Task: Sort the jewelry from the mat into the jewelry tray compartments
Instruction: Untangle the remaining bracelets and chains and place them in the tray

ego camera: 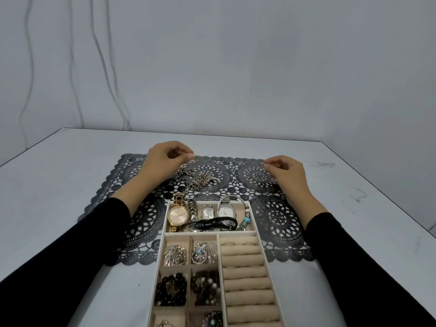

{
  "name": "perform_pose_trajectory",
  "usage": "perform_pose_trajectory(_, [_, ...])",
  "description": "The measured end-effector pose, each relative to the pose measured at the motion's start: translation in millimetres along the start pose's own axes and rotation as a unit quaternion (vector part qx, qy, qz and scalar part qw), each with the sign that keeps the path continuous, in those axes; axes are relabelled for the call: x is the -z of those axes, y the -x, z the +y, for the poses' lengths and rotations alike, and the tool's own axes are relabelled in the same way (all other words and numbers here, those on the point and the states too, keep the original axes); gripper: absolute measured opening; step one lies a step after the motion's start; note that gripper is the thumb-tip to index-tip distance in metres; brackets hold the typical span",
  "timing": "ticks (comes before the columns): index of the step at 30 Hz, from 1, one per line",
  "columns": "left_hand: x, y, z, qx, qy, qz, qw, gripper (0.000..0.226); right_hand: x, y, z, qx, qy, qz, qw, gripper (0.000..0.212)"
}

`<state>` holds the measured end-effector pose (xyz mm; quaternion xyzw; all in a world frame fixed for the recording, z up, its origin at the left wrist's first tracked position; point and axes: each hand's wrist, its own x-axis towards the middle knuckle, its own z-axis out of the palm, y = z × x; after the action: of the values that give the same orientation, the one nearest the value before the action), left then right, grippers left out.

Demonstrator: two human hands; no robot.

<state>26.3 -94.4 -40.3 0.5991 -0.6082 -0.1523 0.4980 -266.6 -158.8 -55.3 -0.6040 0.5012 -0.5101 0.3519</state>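
We count one mat (276, 223), one tray (165, 220), one chain (200, 181) and two thin hoops (194, 155) (261, 163). Three watch faces (178, 214) (207, 213) (226, 211) show in the tray.

The left hand (165, 159) is hovering at 9 o'clock of the view's middle, its forearm running in from 8 o'clock in a black sleeve (70, 237). Its fingers are curling, with thumb and forefinger pinching a thin wire piece (194, 155) that is pointing toward 3 o'clock. The right hand (289, 172) is sitting at 3 o'clock, its arm entering from 4 o'clock, also black-sleeved. Its fingers are curling too, thumb and forefinger pinching a small wire piece (261, 163) toward 9 o'clock. Both wrists are showing bare, knuckles facing up.
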Motion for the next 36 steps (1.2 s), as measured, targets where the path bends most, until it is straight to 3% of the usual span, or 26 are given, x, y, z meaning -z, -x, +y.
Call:
perform_pose_trajectory(6, [16.2,34.4,19.1,0.023,0.054,0.035,0.998,0.009,3.3,30.7,-19.5,-0.04,-0.117,-0.012,0.992,0.011])
perform_pose_trajectory(19, [36.0,111.1,58.5,0.002,0.134,0.049,0.99,0.013,18.3,108.7,-55.0,-0.001,-0.233,-0.037,0.972,0.016])
perform_pose_trajectory(36, [19.4,167.1,90.4,-0.045,0.158,-0.014,0.986,0.013,43.2,170.2,-62.3,0.03,-0.157,-0.115,0.98,0.012])
